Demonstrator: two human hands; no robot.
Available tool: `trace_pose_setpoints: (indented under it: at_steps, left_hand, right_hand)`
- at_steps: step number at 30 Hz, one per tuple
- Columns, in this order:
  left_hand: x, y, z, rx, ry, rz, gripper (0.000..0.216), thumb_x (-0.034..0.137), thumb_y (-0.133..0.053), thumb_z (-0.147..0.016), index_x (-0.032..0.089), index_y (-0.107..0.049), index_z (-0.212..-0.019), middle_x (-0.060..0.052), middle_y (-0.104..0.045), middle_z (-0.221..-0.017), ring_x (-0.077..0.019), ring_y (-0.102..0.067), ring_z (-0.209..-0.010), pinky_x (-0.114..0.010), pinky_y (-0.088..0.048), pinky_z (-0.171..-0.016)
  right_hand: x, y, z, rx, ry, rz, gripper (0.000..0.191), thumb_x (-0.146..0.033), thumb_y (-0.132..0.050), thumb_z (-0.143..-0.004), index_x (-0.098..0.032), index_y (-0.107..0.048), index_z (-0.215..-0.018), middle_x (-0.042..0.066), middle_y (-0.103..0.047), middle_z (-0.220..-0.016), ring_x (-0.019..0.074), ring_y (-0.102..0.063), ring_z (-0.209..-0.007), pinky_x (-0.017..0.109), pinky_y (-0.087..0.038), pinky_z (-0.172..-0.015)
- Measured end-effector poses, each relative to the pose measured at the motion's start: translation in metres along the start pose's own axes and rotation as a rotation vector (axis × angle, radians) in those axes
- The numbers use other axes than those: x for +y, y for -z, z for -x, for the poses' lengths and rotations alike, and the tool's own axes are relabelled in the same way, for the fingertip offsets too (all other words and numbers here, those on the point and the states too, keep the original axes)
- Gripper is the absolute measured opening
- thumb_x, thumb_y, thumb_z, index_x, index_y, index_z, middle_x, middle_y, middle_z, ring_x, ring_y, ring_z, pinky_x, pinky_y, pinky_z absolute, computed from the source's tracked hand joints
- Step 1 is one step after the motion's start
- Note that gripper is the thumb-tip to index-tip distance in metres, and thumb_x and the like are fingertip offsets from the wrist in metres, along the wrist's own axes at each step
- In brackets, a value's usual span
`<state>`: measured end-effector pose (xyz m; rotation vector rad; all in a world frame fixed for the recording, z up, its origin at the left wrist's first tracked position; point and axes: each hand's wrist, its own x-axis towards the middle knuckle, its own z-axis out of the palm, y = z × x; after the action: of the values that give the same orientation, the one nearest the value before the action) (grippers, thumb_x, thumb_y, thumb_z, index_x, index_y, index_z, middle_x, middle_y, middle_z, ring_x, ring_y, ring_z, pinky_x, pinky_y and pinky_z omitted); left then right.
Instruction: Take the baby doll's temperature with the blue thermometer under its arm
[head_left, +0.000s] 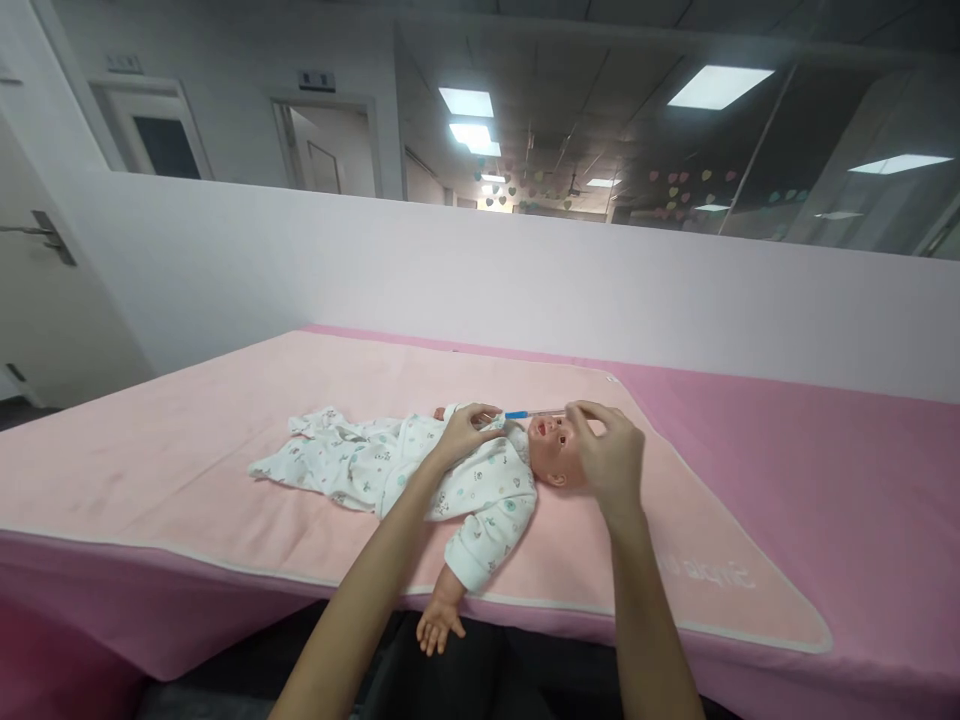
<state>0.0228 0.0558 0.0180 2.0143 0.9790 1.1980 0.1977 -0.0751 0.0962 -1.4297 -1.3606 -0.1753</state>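
A baby doll (487, 480) in white printed clothes lies on its back, its head to the right and one arm hanging over the near edge. Above its chest and face, a thin clear rod with a blue section (516, 414), like a glass thermometer, stretches level between my hands. My left hand (471, 432) pinches its left end over the doll's chest. Over the doll's forehead, the fingers of my right hand (609, 450) are closed at the right end. Both ends are partly hidden by my fingers.
Under the doll is a light pink mat (225, 420) with a white border, on a pink-covered table (750, 440). A white wall (525, 280) with glass above it stands behind. At left is a door (45, 290).
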Motion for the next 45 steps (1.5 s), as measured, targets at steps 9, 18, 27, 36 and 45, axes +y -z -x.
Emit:
trace_pose_setpoints:
  at_steps: [9,18,27,36,45]
  left_hand:
    - [0.001,0.001,0.001,-0.005,-0.093,-0.135,0.029,0.038,-0.052,-0.076,0.015,-0.066,-0.088,-0.004,-0.067,-0.081,-0.0166,-0.058,-0.076,-0.027,-0.044,-0.071]
    - [-0.001,0.003,-0.001,0.026,-0.018,-0.083,0.035,0.037,-0.042,-0.080,0.014,-0.066,-0.092,-0.004,-0.067,-0.087,-0.0184,-0.058,-0.083,-0.029,-0.042,-0.079]
    - [-0.003,0.003,-0.003,-0.014,-0.022,0.030,0.029,0.030,-0.043,-0.077,0.016,-0.066,-0.087,-0.004,-0.067,-0.091,-0.0188,-0.057,-0.091,-0.031,-0.041,-0.086]
    - [0.002,0.007,0.001,-0.100,0.046,0.260,0.025,0.029,-0.057,-0.068,0.012,-0.066,-0.085,-0.006,-0.067,-0.082,-0.0181,-0.060,-0.079,-0.028,-0.046,-0.073]
    - [0.010,0.008,0.008,-0.261,0.048,0.223,0.026,0.033,-0.060,-0.069,0.014,-0.069,-0.085,-0.007,-0.069,-0.086,-0.0210,-0.061,-0.084,-0.031,-0.048,-0.078]
  right_hand:
    - [0.041,0.034,0.062,0.092,-0.405,-0.309,0.034,-0.045,-0.059,-0.068,-0.016,-0.067,-0.082,0.009,-0.069,-0.085,0.0234,-0.062,-0.084,0.034,-0.047,-0.077]
    - [0.112,0.052,0.131,-0.104,-0.511,0.201,0.037,-0.050,-0.047,-0.070,-0.021,-0.068,-0.075,0.010,-0.069,-0.080,0.0280,-0.062,-0.075,0.036,-0.047,-0.065]
    - [0.059,-0.008,0.103,-0.169,-0.114,0.147,0.034,-0.033,-0.039,-0.082,-0.017,-0.059,-0.104,0.011,-0.063,-0.097,0.0225,-0.059,-0.086,0.033,-0.047,-0.072]
    - [0.020,-0.116,0.050,-0.249,0.144,0.050,0.025,-0.016,-0.037,-0.080,-0.016,-0.060,-0.090,0.009,-0.062,-0.086,0.0198,-0.057,-0.081,0.030,-0.044,-0.071]
    - [0.028,-0.111,0.064,-0.009,0.110,-0.349,0.025,-0.019,-0.038,-0.083,-0.020,-0.063,-0.088,0.006,-0.062,-0.088,0.0168,-0.057,-0.086,0.031,-0.046,-0.079]
